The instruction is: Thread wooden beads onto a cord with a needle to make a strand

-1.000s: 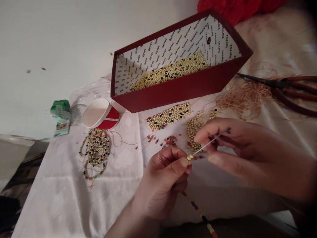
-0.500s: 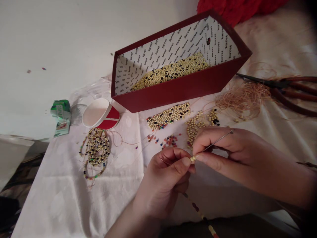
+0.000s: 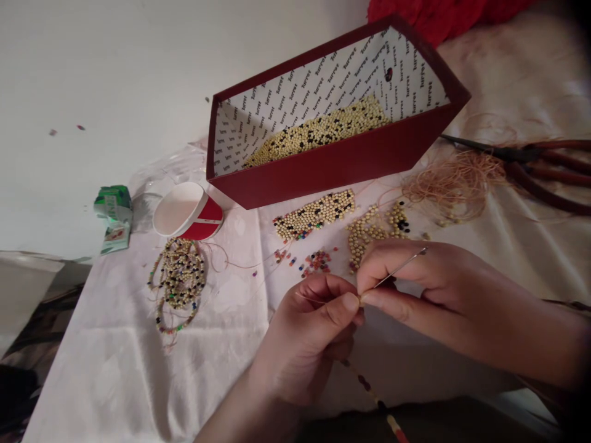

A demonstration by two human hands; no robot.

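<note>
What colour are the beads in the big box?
Those beads are mostly pale yellow, with some black; the head view shows it best.

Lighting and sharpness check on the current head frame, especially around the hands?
Head view: dim light, soft sheen on the cloth; head view: right edge fades to black; head view: needle at the right hand discernible, but the pale bead beside the left hand's thumb is soft.

Crumpled green-and-white packet (image 3: 113, 204) at left, red-and-white paper cup (image 3: 207, 220) near it on the right, clear plastic wrapping (image 3: 172, 163) behind them, bunched red fabric (image 3: 446, 18) at the top edge, creased pale satin tablecloth (image 3: 117, 363) beneath.
</note>
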